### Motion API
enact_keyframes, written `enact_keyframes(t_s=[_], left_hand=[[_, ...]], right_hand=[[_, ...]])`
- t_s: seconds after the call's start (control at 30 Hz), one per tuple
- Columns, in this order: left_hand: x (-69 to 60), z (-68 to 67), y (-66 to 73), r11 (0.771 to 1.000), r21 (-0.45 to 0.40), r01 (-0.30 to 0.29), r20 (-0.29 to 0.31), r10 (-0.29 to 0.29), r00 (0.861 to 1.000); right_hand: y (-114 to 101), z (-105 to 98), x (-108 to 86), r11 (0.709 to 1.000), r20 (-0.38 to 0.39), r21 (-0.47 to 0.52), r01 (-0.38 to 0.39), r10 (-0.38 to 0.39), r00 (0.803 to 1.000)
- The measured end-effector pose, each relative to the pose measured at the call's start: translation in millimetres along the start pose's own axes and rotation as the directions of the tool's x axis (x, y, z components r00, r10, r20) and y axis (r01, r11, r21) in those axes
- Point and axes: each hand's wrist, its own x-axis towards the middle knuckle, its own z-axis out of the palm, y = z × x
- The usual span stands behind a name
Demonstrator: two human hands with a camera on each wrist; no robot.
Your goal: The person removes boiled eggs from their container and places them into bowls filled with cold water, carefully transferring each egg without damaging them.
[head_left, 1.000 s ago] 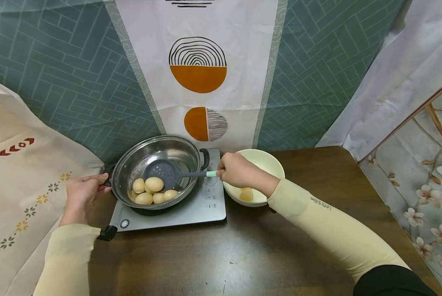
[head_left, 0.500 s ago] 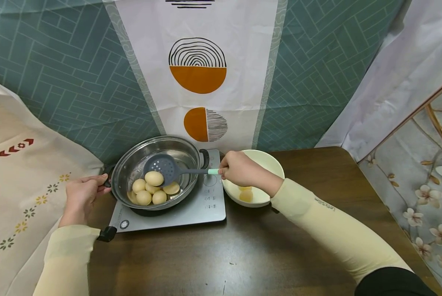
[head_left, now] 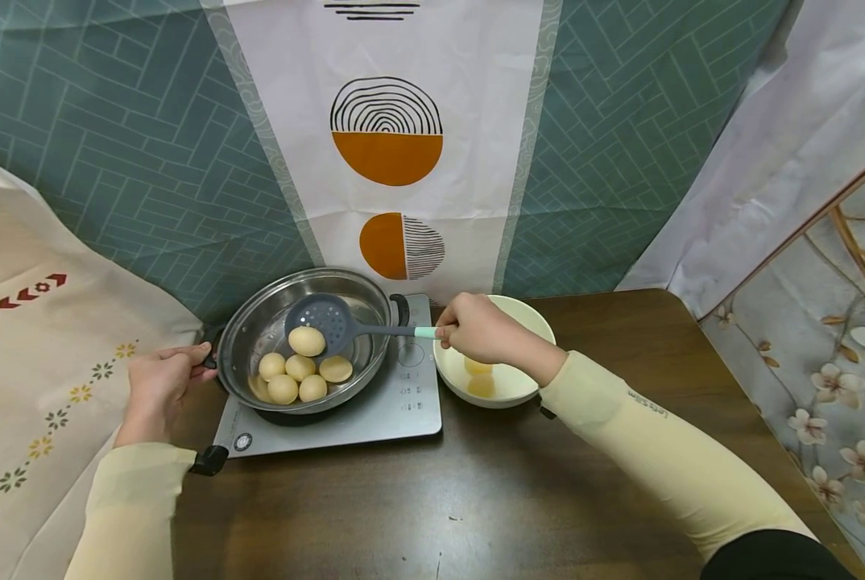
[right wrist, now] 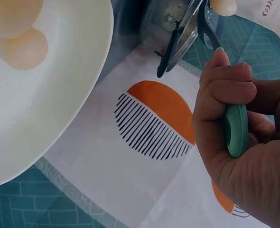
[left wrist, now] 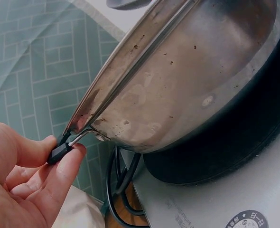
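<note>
My left hand (head_left: 159, 388) pinches the black side handle (left wrist: 60, 153) of a steel pan (head_left: 238, 338), thumb on one side and fingers on the other. My right hand (head_left: 478, 329) grips the mint-green handle (right wrist: 236, 130) of a grey slotted skimmer (head_left: 340, 321). One pale yellow egg-shaped piece (head_left: 306, 341) rides on the skimmer's perforated head, which is over the pan. Several similar pieces (head_left: 300, 368) lie at the near side of the pan's bottom. Just below my right wrist stands a white bowl (head_left: 501, 395) with yellow pieces (right wrist: 28, 50) in it.
The pan stands on a silver induction cooker (head_left: 345, 431), whose black cable (left wrist: 118, 178) runs at its left side. A brown wooden table (head_left: 432, 499) carries the cooker and bowl. Patterned cloth (head_left: 440, 145) hangs behind, close to the pan's far rim.
The skimmer has risen a little and shifted slightly right with one piece on it, as my right hand moved right. Some pieces in the pan have shifted. My left hand keeps its place.
</note>
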Motion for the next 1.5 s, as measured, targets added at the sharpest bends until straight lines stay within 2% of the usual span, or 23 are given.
enact_keyframes(t_s=[0.43,0.83,1.17,1.5], left_hand=[[-0.1,0.5,1.5,1.000,0.015,0.014,0.005,-0.014,1.000],[-0.8,0.5,0.8,1.000,-0.012,0.017,0.019,-0.017,1.000],[1.7,1.0,-0.9,1.000,-0.014,0.004,0.003,-0.004,1.000],[1.9,-0.4,0.0,1.000,-0.021,0.001,0.024,0.000,1.000]], right_hand=[[9.6,-7.5,-4.3,1.000,-0.017,0.025,-0.005,0.005,1.000],[24.0,-21.6,-14.2,0.998,-0.030,0.027,-0.061,0.061,0.998],[36.1,-36.8,-28.2,0.994,-0.052,0.061,-0.086,0.089,0.995],[50.2,-48.5,-44.6,0.991,-0.061,0.081,-0.108,0.113,0.992]])
